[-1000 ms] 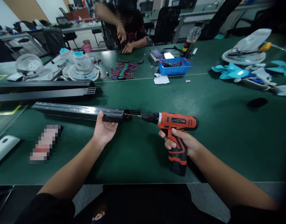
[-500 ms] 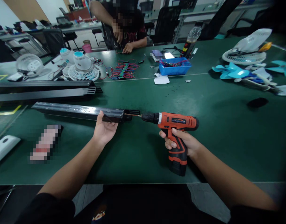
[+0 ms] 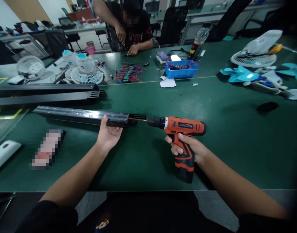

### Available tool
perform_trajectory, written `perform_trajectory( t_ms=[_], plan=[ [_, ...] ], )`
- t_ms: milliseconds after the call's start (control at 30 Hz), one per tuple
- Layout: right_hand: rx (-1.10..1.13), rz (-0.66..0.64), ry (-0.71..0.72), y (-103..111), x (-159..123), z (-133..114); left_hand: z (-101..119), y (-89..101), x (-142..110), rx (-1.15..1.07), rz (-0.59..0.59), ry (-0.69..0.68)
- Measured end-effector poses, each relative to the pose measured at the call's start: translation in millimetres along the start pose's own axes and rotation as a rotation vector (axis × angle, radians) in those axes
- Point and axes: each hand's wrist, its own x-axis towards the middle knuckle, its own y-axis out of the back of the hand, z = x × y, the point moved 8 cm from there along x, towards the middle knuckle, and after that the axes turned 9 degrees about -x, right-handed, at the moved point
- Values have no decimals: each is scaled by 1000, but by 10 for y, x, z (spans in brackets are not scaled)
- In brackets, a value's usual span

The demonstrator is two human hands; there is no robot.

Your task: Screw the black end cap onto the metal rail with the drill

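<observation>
My right hand (image 3: 187,145) is wrapped round the grip of an orange and black cordless drill (image 3: 184,125), a finger near its trigger. A long thin bit (image 3: 138,119) runs left from the chuck to the end of a long black metal profile (image 3: 82,115). Whether the tip sits in a screw there is too small to see. My left hand (image 3: 110,132) grips that profile near its right end, thumb on top and fingers underneath. A slotted black bracket (image 3: 138,116) sticks out of the same end.
More black profiles (image 3: 46,97) lie behind on the green table (image 3: 223,136). A pixelated phone-like object (image 3: 48,149) is at left. Fan parts (image 3: 86,71), wired circuit boards (image 3: 129,72) and a blue bin (image 3: 181,69) stand further back. Across the table a person's hands (image 3: 132,49) work.
My hands, the drill and the profile show no visible shift. Across the table, the other person's raised hand and head have moved slightly.
</observation>
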Motion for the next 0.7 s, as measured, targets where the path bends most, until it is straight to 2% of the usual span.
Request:
perform_trajectory(
  t_ms=[700],
  plan=[
    [-4, -46, 18, 12, 6, 6, -8, 40, 40, -17, -4, 23]
  ],
)
